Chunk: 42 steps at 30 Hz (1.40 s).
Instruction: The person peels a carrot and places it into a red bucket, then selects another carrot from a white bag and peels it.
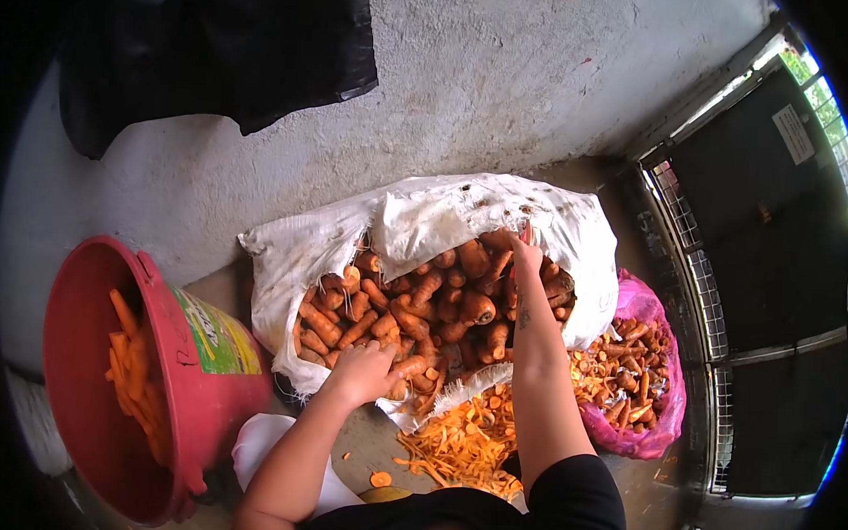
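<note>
Wall (486, 90): rough and pale behind a white sack (303, 251).
Carrots (476, 257): piled in the sack's open mouth; likely stiff, light singly, best gripped round the thick middle.
Left hand (362, 370): fingers partly curled over carrots at the near edge; firm hold unclear.
Right hand (527, 255): at the far edge, fingers mostly hidden, opening and grip unclear.
Sack: likely limp but heavy.

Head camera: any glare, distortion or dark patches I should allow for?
Head view: wide-lens distortion, strongest outward, bending the dark panels, black corners; daylight blown out at far right, with blue fringing; hanging black sheet short on detail; carrots fairly sharp, but the right hand's fingertips hard to make out.
</note>
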### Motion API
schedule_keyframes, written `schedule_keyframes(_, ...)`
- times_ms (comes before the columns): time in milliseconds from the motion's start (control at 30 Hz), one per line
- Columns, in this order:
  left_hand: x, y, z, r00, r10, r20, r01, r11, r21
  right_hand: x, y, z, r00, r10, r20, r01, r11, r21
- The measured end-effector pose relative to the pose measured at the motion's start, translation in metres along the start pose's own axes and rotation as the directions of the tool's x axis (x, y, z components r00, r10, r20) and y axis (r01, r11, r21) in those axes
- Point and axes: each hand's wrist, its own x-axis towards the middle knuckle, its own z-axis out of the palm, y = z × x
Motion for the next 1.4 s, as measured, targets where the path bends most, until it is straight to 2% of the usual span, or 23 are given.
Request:
schedule_keyframes(67, 0.002, 0.001, 0.001, 1.000, 0.011, -0.015, -0.011, 1.000, 0.005, 0.016, 0.012, 0.010, 1.000, -0.009, -0.004, 0.009, 0.999, 0.041)
schedule_keyframes(167, 0.001, 0.004, 0.003, 0.999, 0.025, -0.040, -0.026, 0.999, -0.019, -0.007, -0.010, -0.005, 0.999, -0.049, 0.013, 0.049, 0.997, -0.060)
schedule_keyframes(233, 0.001, 0.005, 0.004, 0.998, 0.032, -0.048, -0.034, 0.999, -0.034, -0.011, -0.008, -0.001, 0.984, -0.176, -0.009, 0.176, 0.984, -0.037)
schedule_keyframes(333, 0.003, 0.003, 0.005, 0.999, 0.027, -0.042, -0.028, 0.999, -0.023, -0.026, -0.010, -0.006, 0.971, -0.231, -0.052, 0.232, 0.973, 0.002)
schedule_keyframes(400, 0.006, 0.001, 0.002, 0.999, 0.017, -0.038, -0.017, 1.000, 0.005, -0.035, -0.010, -0.018, 0.994, -0.092, -0.060, 0.095, 0.995, 0.040)
schedule_keyframes(533, 0.010, 0.003, 0.000, 0.951, 0.019, -0.308, -0.009, 0.999, 0.037, -0.063, -0.013, -0.073, 0.975, -0.219, -0.036, 0.220, 0.976, -0.003)
schedule_keyframes(600, 0.011, 0.008, -0.008, 0.871, 0.036, -0.489, -0.047, 0.999, -0.012, -0.069, 0.000, -0.101, 0.937, -0.334, 0.103, 0.318, 0.937, 0.141)
schedule_keyframes(700, 0.006, 0.023, -0.022, 0.838, 0.076, -0.541, -0.165, 0.979, -0.118, -0.118, -0.017, -0.147, 0.862, -0.429, 0.270, 0.399, 0.903, 0.161)
schedule_keyframes(767, 0.012, 0.025, -0.022, 0.892, 0.082, -0.445, -0.265, 0.892, -0.367, -0.169, -0.045, -0.179, 0.830, -0.358, 0.427, 0.327, 0.934, 0.146)
schedule_keyframes(833, 0.014, 0.026, -0.019, 0.913, 0.150, -0.380, -0.347, 0.776, -0.527, -0.189, -0.049, -0.193, 0.685, -0.466, 0.560, 0.381, 0.884, 0.269)
schedule_keyframes(867, 0.014, 0.024, -0.018, 0.947, 0.169, -0.272, -0.302, 0.754, -0.583, -0.198, -0.052, -0.200, 0.600, -0.518, 0.610, 0.398, 0.855, 0.334)
schedule_keyframes(933, 0.008, 0.026, -0.022, 0.946, 0.321, -0.055, -0.231, 0.542, -0.808, -0.228, -0.070, -0.216, 0.515, -0.525, 0.678, 0.378, 0.849, 0.370)
schedule_keyframes(967, 0.009, 0.026, -0.012, 0.921, 0.386, 0.052, -0.139, 0.449, -0.883, -0.243, -0.080, -0.224, 0.470, -0.526, 0.709, 0.365, 0.847, 0.387)
schedule_keyframes(1067, -0.010, 0.044, 0.022, 0.762, 0.644, 0.072, 0.044, 0.060, -0.997, -0.261, -0.089, -0.231, 0.312, -0.679, 0.665, 0.604, 0.682, 0.412)
schedule_keyframes(1100, -0.028, 0.054, 0.012, 0.567, 0.823, 0.042, 0.120, -0.032, -0.992, -0.269, -0.088, -0.235, 0.306, -0.676, 0.671, 0.619, 0.676, 0.399)
schedule_keyframes(1133, -0.034, 0.058, 0.014, 0.630, 0.776, 0.029, 0.055, -0.008, -0.998, -0.276, -0.086, -0.238, 0.299, -0.672, 0.677, 0.634, 0.670, 0.385)
schedule_keyframes(1200, -0.046, 0.062, 0.018, 0.746, 0.666, -0.017, -0.069, 0.052, -0.996, -0.283, -0.069, -0.239, 0.368, -0.540, 0.757, 0.510, 0.798, 0.322)
schedule_keyframes(1233, -0.050, 0.067, 0.018, 0.833, 0.545, -0.096, -0.235, 0.192, -0.953, -0.283, -0.053, -0.234, 0.511, -0.470, 0.720, 0.429, 0.865, 0.260)
schedule_keyframes(1267, -0.057, 0.068, 0.018, 0.888, 0.423, -0.183, -0.396, 0.498, -0.772, -0.284, -0.037, -0.235, 0.653, -0.406, 0.639, 0.359, 0.909, 0.211)
schedule_keyframes(1300, -0.067, 0.070, 0.017, 0.892, 0.327, -0.312, -0.445, 0.753, -0.484, -0.297, -0.028, -0.238, 0.776, -0.326, 0.540, 0.279, 0.945, 0.170)
schedule_keyframes(1333, -0.074, 0.071, 0.016, 0.845, 0.269, -0.463, -0.372, 0.917, -0.146, -0.310, -0.017, -0.243, 0.873, -0.235, 0.428, 0.193, 0.971, 0.140)
schedule_keyframes(1367, -0.066, 0.062, 0.025, 0.790, 0.326, -0.519, -0.302, 0.944, 0.134, -0.296, 0.034, -0.226, 0.851, -0.454, 0.265, 0.413, 0.889, 0.199)
schedule_keyframes(1400, -0.063, 0.055, 0.029, 0.771, 0.349, -0.532, -0.296, 0.937, 0.186, -0.310, 0.054, -0.223, 0.866, -0.444, 0.229, 0.398, 0.891, 0.219)
